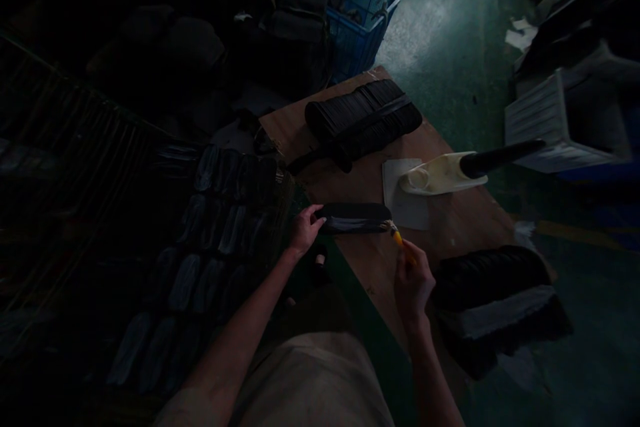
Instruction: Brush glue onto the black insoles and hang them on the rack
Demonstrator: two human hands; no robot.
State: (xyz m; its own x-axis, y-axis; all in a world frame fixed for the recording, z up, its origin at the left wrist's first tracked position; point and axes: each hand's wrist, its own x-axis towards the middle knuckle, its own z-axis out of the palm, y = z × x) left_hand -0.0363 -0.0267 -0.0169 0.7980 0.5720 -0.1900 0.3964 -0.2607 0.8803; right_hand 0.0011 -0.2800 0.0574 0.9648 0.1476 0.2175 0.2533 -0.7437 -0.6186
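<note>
My left hand [306,228] is closed on the left end of a flat dark piece [350,217] with rounded ends, thumb on top. A paler band runs along that piece's near side. In my right hand [414,277] is a brush [398,237] with a yellow handle, its bristles touching the right end of the dark piece. Beyond the brush, a pale plastic container [435,173] with a black rod-like part [500,157] sticking out rests on a whitish sheet [405,210]. Poor light hides fine detail.
The brown board [363,260] carries a bundle of stacked dark pieces [365,117] at its far side and another dark stack [500,300] at right. Racked dark pieces [190,280] stand at left. A blue crate [360,40] and a grey bin [543,120] stand beyond.
</note>
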